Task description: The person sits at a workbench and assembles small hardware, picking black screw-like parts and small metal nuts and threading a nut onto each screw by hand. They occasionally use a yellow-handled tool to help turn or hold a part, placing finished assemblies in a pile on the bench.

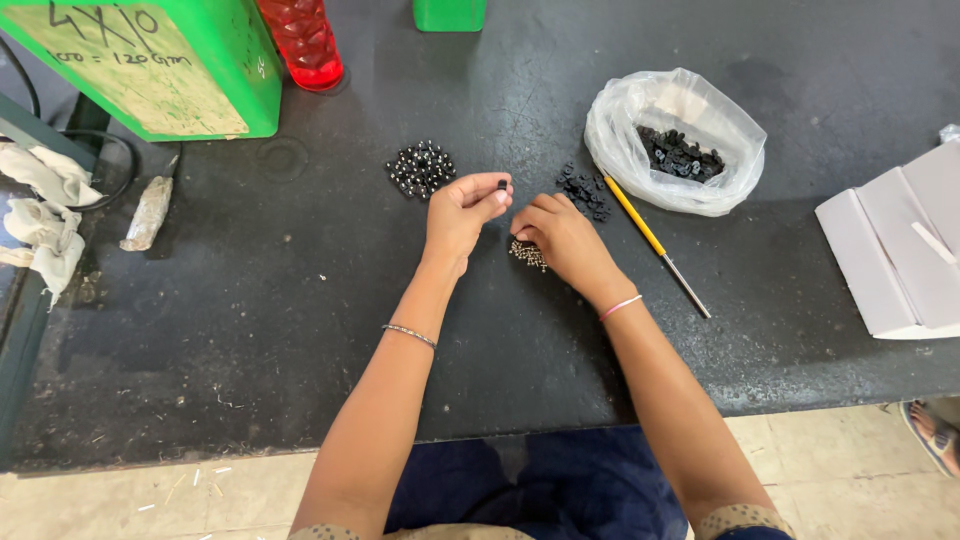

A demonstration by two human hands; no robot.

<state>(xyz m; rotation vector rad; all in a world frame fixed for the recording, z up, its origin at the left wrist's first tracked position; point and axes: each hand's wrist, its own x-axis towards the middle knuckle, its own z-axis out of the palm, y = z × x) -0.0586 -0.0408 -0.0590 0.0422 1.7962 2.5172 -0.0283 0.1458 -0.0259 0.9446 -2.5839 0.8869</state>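
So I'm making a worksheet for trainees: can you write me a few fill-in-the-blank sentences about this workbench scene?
1. The left hand pinches a small ____ piece in its fingers.
2. The right hand rests on the table by a little pile of ____ pins.
3. The plastic bag holds ____ pieces.
4. The yellow stick lies between the right hand and the ____.

Missing words: black; metal; black; bag

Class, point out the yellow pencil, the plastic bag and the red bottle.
yellow pencil point(640, 222), head view, middle of its shaft.
plastic bag point(625, 120), head view, its left wall.
red bottle point(305, 45), head view, its lower body.
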